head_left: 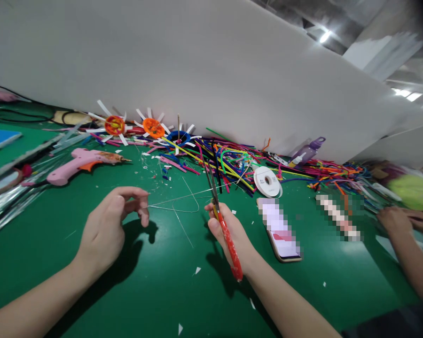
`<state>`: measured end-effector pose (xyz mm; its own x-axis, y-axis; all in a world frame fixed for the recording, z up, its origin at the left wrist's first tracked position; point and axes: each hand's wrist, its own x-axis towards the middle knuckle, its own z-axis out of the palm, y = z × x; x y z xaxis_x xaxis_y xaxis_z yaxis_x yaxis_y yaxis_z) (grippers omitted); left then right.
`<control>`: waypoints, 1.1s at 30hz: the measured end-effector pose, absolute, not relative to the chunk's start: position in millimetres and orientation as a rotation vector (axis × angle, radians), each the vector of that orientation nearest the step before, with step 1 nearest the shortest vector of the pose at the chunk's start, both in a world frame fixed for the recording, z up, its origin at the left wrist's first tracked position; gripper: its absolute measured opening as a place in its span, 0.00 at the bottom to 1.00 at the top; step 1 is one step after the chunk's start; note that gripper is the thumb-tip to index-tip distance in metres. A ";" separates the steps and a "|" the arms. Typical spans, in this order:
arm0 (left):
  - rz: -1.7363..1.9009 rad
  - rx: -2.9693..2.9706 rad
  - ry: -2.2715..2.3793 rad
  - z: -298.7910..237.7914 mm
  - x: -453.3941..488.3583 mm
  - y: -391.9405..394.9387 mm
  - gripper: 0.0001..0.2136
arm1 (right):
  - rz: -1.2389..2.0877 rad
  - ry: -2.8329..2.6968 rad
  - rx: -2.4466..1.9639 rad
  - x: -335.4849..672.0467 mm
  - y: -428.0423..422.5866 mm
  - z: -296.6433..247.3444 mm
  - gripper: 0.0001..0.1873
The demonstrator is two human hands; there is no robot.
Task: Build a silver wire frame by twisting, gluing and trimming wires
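Observation:
My left hand (110,224) hovers over the green table (155,291), its fingers curled and pinching one end of a thin wire or thread (176,203) that loops across the table. My right hand (229,230) grips red-handled scissors (223,220), blades pointing up and away. The wire runs toward the blades. A pile of coloured pipe cleaners (229,159) lies just behind the scissors.
A pink glue gun (81,163) lies at the left. Paper flower crafts (134,126) lean on the white wall. A white tape roll (267,181), a phone (280,230) and a purple bottle (308,150) sit to the right. Another person's hands (405,220) work at the far right.

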<state>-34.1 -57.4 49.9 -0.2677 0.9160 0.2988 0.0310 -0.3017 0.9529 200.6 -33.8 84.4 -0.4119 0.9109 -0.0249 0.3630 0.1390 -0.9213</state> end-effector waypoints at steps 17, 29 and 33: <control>1.327 1.646 1.570 56.3 -31.1 -60.2 0.10 | 1.365 -1.879 -1.167 199.9 -35.3 92.1 0.29; 1.345 1.639 1.598 55.4 -33.7 -60.3 0.10 | 1.365 -1.885 -1.198 203.8 -33.5 92.7 0.34; 1.331 1.698 1.572 52.3 -35.0 -61.1 0.10 | 1.390 -1.872 -1.200 203.1 -34.2 94.1 0.35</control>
